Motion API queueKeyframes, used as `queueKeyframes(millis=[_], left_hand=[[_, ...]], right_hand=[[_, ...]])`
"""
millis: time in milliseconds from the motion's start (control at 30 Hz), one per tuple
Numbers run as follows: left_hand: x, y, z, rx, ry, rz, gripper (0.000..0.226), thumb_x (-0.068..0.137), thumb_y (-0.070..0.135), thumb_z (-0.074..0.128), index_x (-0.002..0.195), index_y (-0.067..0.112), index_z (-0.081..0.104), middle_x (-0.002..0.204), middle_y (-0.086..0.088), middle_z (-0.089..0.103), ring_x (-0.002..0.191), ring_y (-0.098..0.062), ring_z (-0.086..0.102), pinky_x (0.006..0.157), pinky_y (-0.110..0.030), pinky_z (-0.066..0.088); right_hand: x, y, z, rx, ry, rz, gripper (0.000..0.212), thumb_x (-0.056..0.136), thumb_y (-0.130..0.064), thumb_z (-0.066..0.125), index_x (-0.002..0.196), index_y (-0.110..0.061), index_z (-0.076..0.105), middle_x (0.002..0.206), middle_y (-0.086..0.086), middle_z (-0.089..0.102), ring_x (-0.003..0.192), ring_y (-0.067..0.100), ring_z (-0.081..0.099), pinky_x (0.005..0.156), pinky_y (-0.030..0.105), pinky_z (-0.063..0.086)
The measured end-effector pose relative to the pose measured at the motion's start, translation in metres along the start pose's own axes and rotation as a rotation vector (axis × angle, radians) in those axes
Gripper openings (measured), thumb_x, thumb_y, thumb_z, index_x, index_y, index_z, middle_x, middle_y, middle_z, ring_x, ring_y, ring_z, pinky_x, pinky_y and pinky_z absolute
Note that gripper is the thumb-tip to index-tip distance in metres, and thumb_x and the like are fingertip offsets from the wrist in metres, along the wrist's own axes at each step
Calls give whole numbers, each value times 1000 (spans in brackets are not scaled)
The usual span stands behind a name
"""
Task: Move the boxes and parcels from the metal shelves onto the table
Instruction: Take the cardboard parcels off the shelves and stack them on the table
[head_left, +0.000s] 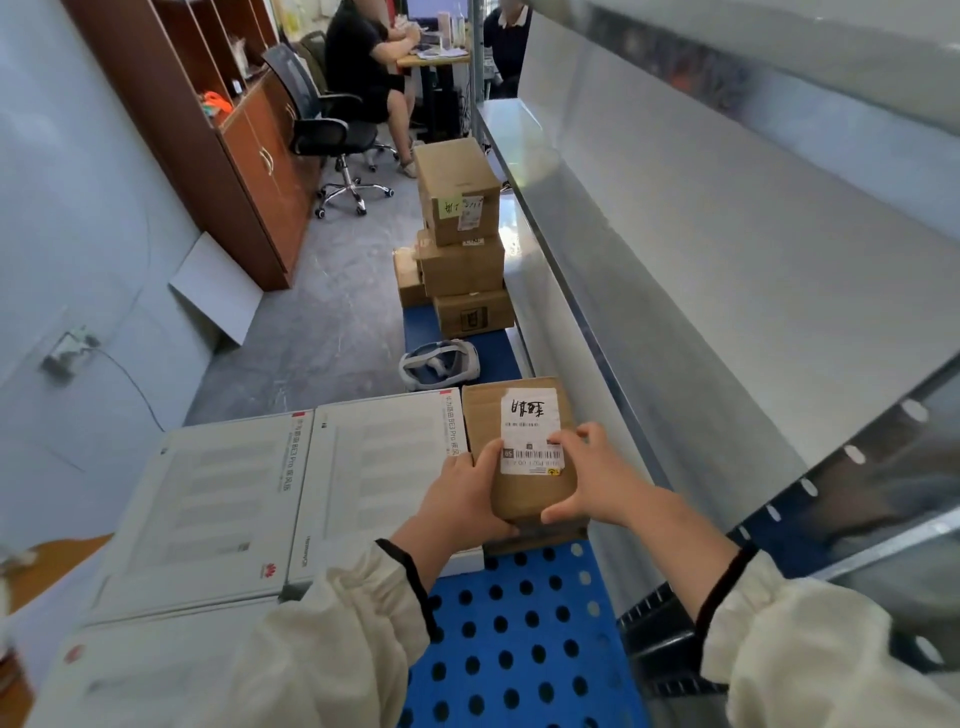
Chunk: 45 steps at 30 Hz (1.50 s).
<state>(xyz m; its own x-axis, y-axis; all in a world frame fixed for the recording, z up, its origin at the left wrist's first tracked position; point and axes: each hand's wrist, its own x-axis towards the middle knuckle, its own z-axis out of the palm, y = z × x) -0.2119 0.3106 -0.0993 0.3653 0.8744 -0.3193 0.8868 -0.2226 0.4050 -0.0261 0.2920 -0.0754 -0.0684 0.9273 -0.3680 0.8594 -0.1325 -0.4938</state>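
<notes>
Lower centre: L grip (462, 499) and R grip (592, 478), fingers curled, clasp labelled brown parcel (535, 499) beside white box (374, 467).

"BE3 Pro" on the edge of the near white box (208, 519), same words on the second white box (379, 467), big black handwriting and barcodes on the white label (530, 421) of the brown parcel (524, 499), green note (450, 208) on a far box (457, 171), too small to read

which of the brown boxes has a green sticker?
The top box of the far stack: a green note sits on its front. The held box, gripped by left hand and right hand, carries only a white label.
</notes>
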Motion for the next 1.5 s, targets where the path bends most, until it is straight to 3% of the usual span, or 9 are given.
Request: queueKeyframes(millis=[667, 833, 1133, 1300, 1500], left_hand=[[-3, 2, -1, 4, -23, -20, 111, 69, 46, 78, 148, 32, 2, 140, -10, 35, 127, -27, 32, 104, -40, 36], [-20, -1, -11, -37, 26, 12, 122, 67, 47, 81, 148, 38, -11, 159, -8, -2, 143, -32, 12, 113, -47, 25], [-82, 33, -41, 350, 46, 421, 116, 72, 53, 74, 147, 40, -13, 159, -4, -14, 146, -33, -9, 115, -55, 13], [-139, 78, -28, 466, -13, 702, 113, 74, 55, 71, 148, 39, -14, 159, -7, -13, 146, -34, -7, 116, -54, 11], [-223, 150, 37, 550, -139, 1024, 113, 74, 57, 70, 148, 38, -12, 160, -5, -10, 146, -32, 2, 114, -51, 25]], right_hand=[[-5, 5, 9, 21, 26, -3, 103, 68, -41, 81, 148, -23, 19, 152, 3, 7, 137, 25, 27, 109, 40, 34], [-19, -6, 6, 74, 91, 21, 112, 66, -40, 82, 150, -30, 9, 159, 0, -11, 146, 27, 5, 114, 47, 22], [-134, -42, -1, -173, 297, 117, 109, 71, -44, 77, 151, -29, 4, 158, 3, -13, 146, 27, -2, 117, 46, 17], [-239, -29, 27, -98, 405, 339, 116, 66, -47, 80, 151, -27, 4, 159, 1, -13, 146, 26, -1, 118, 45, 18], [-403, -8, 79, -23, 531, 650, 113, 67, -49, 79, 151, -22, 9, 159, 7, -9, 146, 28, 5, 117, 37, 14]])
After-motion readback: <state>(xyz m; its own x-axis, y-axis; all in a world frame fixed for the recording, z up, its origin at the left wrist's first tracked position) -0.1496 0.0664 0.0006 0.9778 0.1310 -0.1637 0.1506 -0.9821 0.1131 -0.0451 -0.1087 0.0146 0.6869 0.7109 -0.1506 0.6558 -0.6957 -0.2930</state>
